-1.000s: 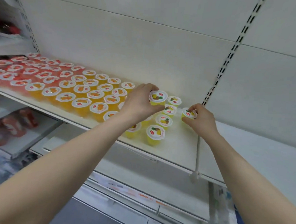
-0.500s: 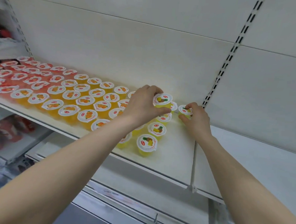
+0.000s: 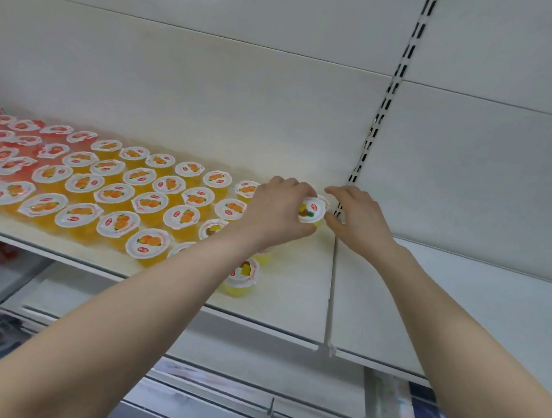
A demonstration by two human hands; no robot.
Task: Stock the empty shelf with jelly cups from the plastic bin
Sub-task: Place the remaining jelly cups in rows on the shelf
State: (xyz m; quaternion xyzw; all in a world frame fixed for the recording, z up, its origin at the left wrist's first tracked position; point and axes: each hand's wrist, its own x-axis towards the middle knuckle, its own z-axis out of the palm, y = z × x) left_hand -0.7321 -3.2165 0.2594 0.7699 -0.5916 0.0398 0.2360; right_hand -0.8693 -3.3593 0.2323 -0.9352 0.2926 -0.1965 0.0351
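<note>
I judge the long white metal shelf roughly two-thirds stocked: rows of red and orange foil-lidded jelly cups fill its left side, while the adjoining white shelf section on the right sits bare. My left hand curls around a yellow fruit-lidded jelly cup near the back wall, and my right hand, fingers loosely bent, seems to rest against another cup I can barely see; the plastic bin is out of view.

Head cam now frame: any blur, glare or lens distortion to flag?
Head view: soft overall, with motion smear on the left hand, the right hand and the jelly cup between them; lid print unreadable. Wide-angle bend shows in the slotted upright and shelf edge. Lighting flat and even, no hard shadows, no glare on the lids.
</note>
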